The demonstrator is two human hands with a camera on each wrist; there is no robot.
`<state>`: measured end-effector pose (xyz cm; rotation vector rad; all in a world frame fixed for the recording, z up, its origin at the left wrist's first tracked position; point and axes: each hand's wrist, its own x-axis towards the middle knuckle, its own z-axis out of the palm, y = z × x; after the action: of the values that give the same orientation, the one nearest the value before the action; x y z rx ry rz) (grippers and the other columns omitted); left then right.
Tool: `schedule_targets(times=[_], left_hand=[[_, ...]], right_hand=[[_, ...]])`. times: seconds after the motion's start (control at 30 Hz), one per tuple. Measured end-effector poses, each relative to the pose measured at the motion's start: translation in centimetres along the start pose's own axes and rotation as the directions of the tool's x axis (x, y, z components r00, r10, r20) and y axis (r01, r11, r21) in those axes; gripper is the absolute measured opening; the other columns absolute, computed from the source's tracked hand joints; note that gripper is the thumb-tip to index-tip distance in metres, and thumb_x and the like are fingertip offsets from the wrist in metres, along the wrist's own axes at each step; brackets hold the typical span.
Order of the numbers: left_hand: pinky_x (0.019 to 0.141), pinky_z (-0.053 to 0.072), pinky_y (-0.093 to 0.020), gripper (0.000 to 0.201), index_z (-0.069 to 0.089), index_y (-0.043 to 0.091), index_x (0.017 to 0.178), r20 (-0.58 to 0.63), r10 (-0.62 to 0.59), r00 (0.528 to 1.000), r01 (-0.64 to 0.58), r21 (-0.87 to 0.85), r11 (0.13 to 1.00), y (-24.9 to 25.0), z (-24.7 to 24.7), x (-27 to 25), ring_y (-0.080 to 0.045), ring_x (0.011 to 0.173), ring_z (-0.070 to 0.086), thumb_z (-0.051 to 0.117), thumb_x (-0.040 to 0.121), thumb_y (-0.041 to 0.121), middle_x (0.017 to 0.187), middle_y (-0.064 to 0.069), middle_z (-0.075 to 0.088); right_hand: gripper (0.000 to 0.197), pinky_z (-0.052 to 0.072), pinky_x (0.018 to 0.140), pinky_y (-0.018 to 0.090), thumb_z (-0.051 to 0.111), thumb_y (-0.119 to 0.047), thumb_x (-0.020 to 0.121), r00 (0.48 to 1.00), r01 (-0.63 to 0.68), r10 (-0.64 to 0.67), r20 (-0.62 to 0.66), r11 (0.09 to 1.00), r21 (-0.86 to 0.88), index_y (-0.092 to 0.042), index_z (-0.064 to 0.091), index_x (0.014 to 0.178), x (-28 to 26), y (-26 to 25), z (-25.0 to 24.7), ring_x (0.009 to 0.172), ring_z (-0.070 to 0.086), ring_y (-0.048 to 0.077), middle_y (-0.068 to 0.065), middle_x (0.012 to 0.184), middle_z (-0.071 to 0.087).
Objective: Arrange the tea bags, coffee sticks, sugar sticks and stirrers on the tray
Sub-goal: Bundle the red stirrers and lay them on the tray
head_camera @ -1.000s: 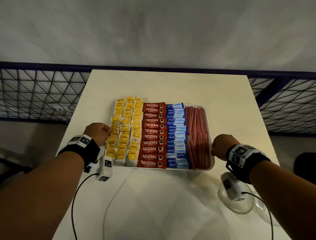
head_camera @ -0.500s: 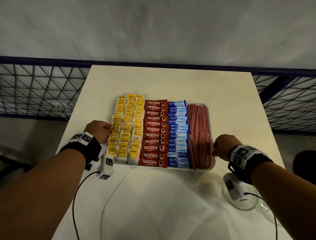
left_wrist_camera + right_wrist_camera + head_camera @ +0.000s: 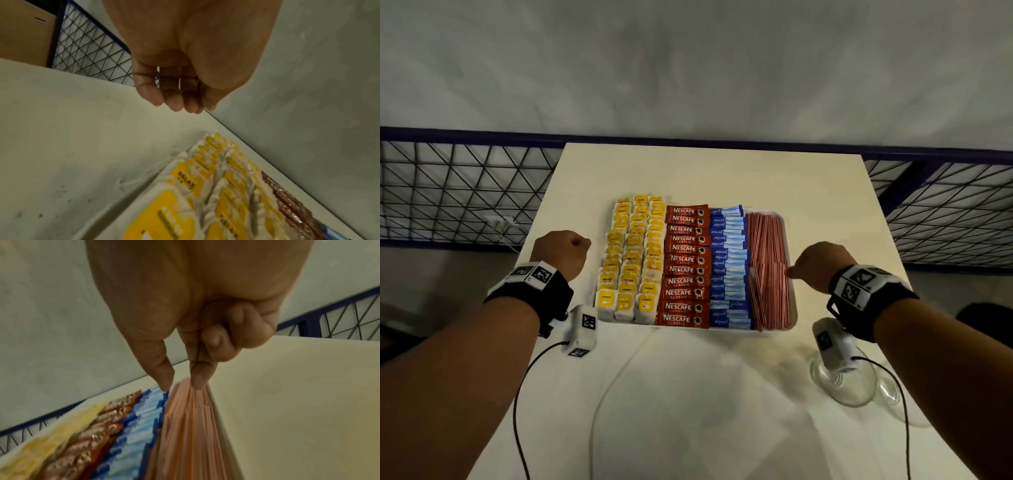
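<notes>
Head view: cream table point(image 3: 709, 394); white tray point(image 3: 792, 308); blue wire fence point(image 3: 458, 192) behind

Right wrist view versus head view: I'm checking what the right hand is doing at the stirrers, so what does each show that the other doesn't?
Only the right wrist view shows the underside of the right hand: thumb and a fingertip reach down at the stirrers, the other fingers curled in; contact is unclear.

Only the head view shows the left hand beside the tray, the glass dishes and the whole table.

Both show the tea bags, coffee sticks and sugar sticks in rows.
</notes>
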<state>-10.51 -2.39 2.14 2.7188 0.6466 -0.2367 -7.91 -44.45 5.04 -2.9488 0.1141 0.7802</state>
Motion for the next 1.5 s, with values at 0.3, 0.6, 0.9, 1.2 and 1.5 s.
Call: schedule_targets(times=[0.3, 0.6, 0.9, 1.2, 1.5], left_hand=[[0.079, 0.040, -0.028, 0.024, 0.073, 0.014, 0.102, -0.094, 0.398, 0.913, -0.406, -0.097, 0.909, 7.5, -3.3, -7.2, -0.029, 0.100, 0.062, 0.054, 0.096, 0.029, 0.106, -0.007, 0.071], [0.089, 0.044, -0.026, 0.046, 0.062, 0.016, 0.123, 0.249, 0.785, 0.568, -0.760, -0.209, 0.616, 17.4, 3.5, -19.6, -0.020, 0.104, 0.060, 0.068, 0.085, 0.041, 0.114, -0.002, 0.062], [0.105, 0.040, -0.041, 0.096, 0.030, 0.016, 0.143, 0.446, 0.751, 0.487, -0.824, -0.050, 0.564, 23.5, 12.1, -25.8, -0.028, 0.126, 0.043, 0.075, 0.069, 0.056, 0.138, -0.006, 0.037], [0.101, 0.042, -0.041, 0.100, 0.019, 0.021, 0.148, 0.489, 0.652, 0.579, -0.763, 0.042, 0.645, 28.5, 14.5, -24.7, -0.028, 0.124, 0.038, 0.074, 0.068, 0.047, 0.140, -0.002, 0.031], [0.112, 0.033, -0.040, 0.102, 0.015, 0.022, 0.152, 0.482, 0.633, 0.606, -0.741, 0.053, 0.670, 34.3, 13.1, -16.1, -0.025, 0.138, 0.032, 0.077, 0.071, 0.026, 0.156, -0.001, 0.024]], right_hand=[[0.030, 0.037, 0.072, 0.027, 0.060, -0.044, 0.089, 0.966, 0.100, -0.033, -0.258, 0.963, 0.251, -0.015, 0.066, 0.091, -7.8, -0.3, -5.7, 0.084, 0.053, 0.018, 0.002, 0.092, 0.062], [0.057, 0.046, 0.086, 0.030, 0.076, -0.037, 0.076, 0.925, -0.005, 0.167, -0.342, 0.904, 0.428, -0.019, 0.054, 0.126, -14.2, 11.7, 0.6, 0.099, 0.059, 0.019, 0.000, 0.115, 0.064], [0.123, 0.033, 0.110, 0.043, 0.086, -0.052, 0.052, 0.996, -0.070, 0.084, -0.031, 0.943, 0.325, -0.027, 0.015, 0.150, -15.8, 17.5, 10.8, 0.135, 0.032, 0.025, 0.004, 0.150, 0.030], [0.112, 0.034, 0.105, 0.033, 0.080, -0.057, 0.059, 0.990, 0.080, -0.047, -0.130, 0.961, 0.264, -0.028, 0.017, 0.148, -12.8, 20.6, 11.4, 0.126, 0.039, 0.018, -0.006, 0.139, 0.044], [0.112, 0.036, 0.105, 0.034, 0.079, -0.058, 0.059, 0.987, 0.114, -0.077, -0.141, 0.955, 0.274, -0.030, 0.018, 0.148, -8.0, 21.5, 8.6, 0.125, 0.038, 0.020, -0.005, 0.137, 0.045]])
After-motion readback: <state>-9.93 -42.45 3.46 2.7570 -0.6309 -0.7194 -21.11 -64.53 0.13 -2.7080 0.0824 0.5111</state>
